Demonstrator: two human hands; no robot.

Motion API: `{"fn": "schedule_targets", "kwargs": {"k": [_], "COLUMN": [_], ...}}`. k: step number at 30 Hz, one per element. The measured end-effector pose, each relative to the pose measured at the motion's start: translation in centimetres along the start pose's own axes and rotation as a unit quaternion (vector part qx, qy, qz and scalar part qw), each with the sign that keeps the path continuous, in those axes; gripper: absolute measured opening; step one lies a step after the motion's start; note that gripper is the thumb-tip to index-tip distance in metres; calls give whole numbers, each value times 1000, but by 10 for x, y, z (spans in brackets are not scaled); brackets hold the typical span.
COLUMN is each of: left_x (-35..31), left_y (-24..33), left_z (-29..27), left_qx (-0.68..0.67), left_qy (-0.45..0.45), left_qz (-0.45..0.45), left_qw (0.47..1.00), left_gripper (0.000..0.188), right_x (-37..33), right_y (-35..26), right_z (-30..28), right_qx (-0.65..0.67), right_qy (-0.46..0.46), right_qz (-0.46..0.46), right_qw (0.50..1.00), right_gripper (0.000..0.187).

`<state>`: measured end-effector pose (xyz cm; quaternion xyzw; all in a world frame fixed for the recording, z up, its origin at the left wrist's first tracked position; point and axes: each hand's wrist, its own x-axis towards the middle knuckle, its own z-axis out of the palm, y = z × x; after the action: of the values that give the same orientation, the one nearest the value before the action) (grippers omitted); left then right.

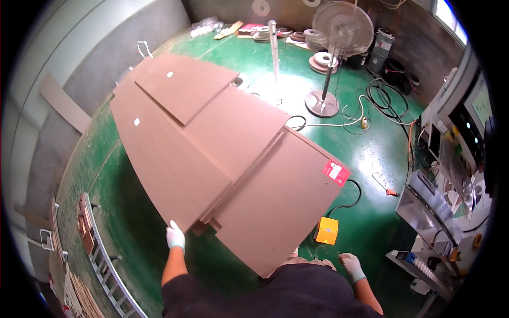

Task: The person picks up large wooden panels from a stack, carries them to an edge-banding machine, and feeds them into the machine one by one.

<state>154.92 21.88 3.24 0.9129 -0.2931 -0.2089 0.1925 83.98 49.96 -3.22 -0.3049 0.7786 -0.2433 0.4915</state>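
Observation:
Several flat brown panels lie stacked and overlapping in front of me. My left hand [175, 236], in a white glove, grips the near corner of the long left panel [169, 175]. A smaller panel [185, 87] rests on top at the far end, with a small white label [169, 74]. Closest to my body is the right-hand panel [275, 196], which bears a red and white sticker [335, 171] at its right corner. My right hand [353, 266], gloved too, hangs to the right of my body, apart from the panels. Its fingers are loosely bent, with nothing visible in them.
A yellow box [326, 231] with a black cable sits on the green floor by the panels. A roller rail [108, 270] runs at lower left. Machinery [429, 206] stands at right. Beyond are a pedestal fan [324, 100], a metal post [275, 63] and loose cables [389, 100].

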Motion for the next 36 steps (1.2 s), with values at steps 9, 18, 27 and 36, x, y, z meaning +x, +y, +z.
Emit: {"fn": "schedule_targets", "kwargs": {"k": [9, 18, 27, 36], "left_x": [-213, -417, -392, -411], "left_y": [-67, -101, -58, -126], "left_z": [3, 71, 24, 40], "left_qx": [-202, 40, -462, -507], "left_qy": [-339, -545, -641, -557], "left_qz": [-94, 347, -250, -298], "left_qw": [914, 762, 560, 586], "left_gripper": [63, 78, 57, 62], "right_x": [-30, -94, -210, -306], "right_y": [-68, -53, 100, 233], "right_z": [69, 134, -12, -181], "right_qx": [-70, 483, 501, 456], "right_qy": [-219, -185, 105, 237], "right_qz": [-158, -49, 38, 62], "right_qw": [960, 855, 858, 856], "right_gripper": [36, 43, 11, 33]}}
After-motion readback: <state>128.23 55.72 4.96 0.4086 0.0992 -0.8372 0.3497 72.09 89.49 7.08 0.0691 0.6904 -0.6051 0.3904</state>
